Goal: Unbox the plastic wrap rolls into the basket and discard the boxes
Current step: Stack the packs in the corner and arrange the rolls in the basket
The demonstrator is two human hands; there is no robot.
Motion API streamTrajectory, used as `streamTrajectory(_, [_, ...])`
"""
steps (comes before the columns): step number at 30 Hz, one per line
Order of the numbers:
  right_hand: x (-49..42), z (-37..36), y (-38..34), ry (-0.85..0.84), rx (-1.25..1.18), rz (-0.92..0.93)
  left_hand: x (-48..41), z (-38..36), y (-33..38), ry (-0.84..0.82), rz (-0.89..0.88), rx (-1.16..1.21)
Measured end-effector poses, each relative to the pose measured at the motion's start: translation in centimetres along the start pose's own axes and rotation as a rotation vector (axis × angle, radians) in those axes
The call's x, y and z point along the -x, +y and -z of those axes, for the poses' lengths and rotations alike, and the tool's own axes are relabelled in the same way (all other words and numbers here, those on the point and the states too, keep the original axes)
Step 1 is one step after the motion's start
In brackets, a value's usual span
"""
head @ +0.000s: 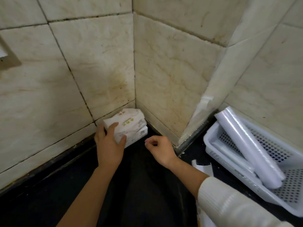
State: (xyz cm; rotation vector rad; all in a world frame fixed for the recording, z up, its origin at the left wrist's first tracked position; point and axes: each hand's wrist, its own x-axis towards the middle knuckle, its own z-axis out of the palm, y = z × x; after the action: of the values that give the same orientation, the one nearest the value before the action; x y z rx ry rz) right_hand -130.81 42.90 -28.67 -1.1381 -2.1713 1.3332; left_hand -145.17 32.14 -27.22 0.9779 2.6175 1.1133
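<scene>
A: We're looking at the left hand [109, 140] spreading over the stack of boxes [131, 128] in the corner where the tiled walls [101, 63] meet, thumb on the near side, fingers over the left end. It's gripping loosely, not yet lifting.

B: And the right hand [159, 149] is hanging just beside the stack's near right, fingers curled in, holding nothing.

A: We're guessing the top box is the one to take. We're suggesting the right hand steadies the lower ones while the left slides it clear of the wall.

B: Away to the right of the right hand, the basket [211, 138] is already carrying plastic wrap rolls [246, 141], one leaning over the rim.

A: A torn paper scrap [203, 167] is lying on the dark surface [65, 194] between the right forearm and the basket.

B: We're seeing a small reddish label and green printing on the boxes, too blurred to read.
</scene>
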Motion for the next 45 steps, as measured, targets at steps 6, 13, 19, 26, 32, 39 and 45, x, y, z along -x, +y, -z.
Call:
streamTrajectory(6, [7.8,9.6,3.3,0.195,-0.009,0.023,7.8,-2.9,6.7,-0.018,-0.351,0.014])
streamTrajectory(13, [12.1,21.3,6.8,0.487,0.057,-0.050,14.9,-11.9,14.9,-0.358,-0.522,0.098])
streamTrajectory(19, [14.1,26.5,10.7,0.440,0.203,-0.271,15.7,-17.2,19.8,-0.494,-0.587,-0.138])
streamTrajectory(26, [12.0,28.8,13.8,0.308,0.364,-0.346,14.3,-19.5,21.2,-0.438,-0.408,-0.393])
streamTrajectory(32, [7.9,27.9,15.0,0.278,0.643,-0.306,14.2,-20.6,21.1,-0.415,-0.380,-0.358])
streamTrajectory(39, [7.7,28.4,15.5,0.280,0.661,-0.201,14.1,-20.6,21.1,-0.439,-0.395,-0.368])
streamTrajectory(45, [8.5,33.1,14.3,0.351,0.643,-0.060,13.9,-20.5,21.2,-0.471,-0.381,-0.352])
